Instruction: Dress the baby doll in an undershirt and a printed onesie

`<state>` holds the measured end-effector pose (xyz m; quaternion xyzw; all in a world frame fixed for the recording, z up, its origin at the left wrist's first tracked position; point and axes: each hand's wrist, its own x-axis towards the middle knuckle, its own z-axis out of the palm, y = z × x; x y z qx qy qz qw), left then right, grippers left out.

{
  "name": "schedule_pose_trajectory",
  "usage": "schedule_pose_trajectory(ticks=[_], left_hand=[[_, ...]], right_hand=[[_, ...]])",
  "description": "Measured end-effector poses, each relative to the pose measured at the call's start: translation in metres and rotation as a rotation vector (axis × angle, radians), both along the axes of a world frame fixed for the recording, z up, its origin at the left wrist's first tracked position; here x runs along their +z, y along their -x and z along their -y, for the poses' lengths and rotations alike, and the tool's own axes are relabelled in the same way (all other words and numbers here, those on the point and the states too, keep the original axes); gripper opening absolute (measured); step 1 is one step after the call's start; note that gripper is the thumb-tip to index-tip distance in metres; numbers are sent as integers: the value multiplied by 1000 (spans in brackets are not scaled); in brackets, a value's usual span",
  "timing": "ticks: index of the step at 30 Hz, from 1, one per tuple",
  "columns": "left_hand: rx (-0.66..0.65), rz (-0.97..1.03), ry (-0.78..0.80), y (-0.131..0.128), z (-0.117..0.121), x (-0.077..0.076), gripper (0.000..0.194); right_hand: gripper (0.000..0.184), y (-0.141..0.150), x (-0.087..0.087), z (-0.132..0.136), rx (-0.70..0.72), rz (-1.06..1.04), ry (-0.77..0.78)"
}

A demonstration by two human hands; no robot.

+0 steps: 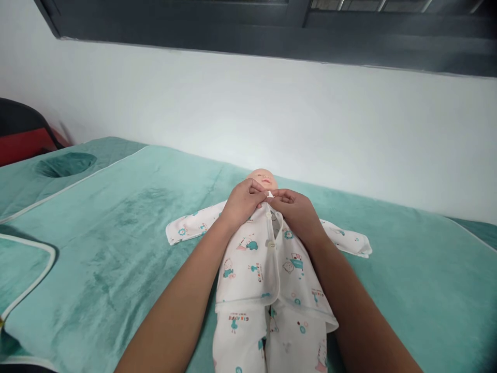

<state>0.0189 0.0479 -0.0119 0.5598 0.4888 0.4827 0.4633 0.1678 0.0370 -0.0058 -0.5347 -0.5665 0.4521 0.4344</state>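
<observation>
A baby doll (264, 180) lies on its back on a teal towel (116, 243), dressed in a white printed shirt (252, 264) and matching trousers (267, 342). My left hand (243, 201) and my right hand (297, 210) meet at the shirt's collar just below the doll's chin. Both hands pinch the top of the shirt's front opening, fingers closed on the fabric. A row of small white buttons (272, 243) runs down the front below them. The doll's sleeves spread out to either side.
The towel covers a padded table with a round face hole (64, 164) at the far left. A white wall (310, 114) rises behind, with a dark window frame (272, 31) above. A red and black object (23, 134) sits at the left edge.
</observation>
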Motion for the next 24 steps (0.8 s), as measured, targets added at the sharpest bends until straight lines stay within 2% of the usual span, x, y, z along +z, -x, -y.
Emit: schedule_pose_trajectory(ticks=[6,10,13,17,21,24], left_hand=[[3,-93,-62,0,4,2,18],[40,-120,-27,-2,6,8,19],[18,-26,38,-2,5,9,18],[-55,160,80,2,4,6,22],[-46,177,86,3,3,5,21],[-14,140,67,1,2,4,19]], right_hand=[[24,6,6,5,-21,258,-70],[22,6,3,4,3,328,-116],[29,5,3,5,37,296,-112],[39,-1,4,6,99,144,-45],[24,-5,1,1,100,22,-9],[21,-4,-3,-1,30,73,-59]])
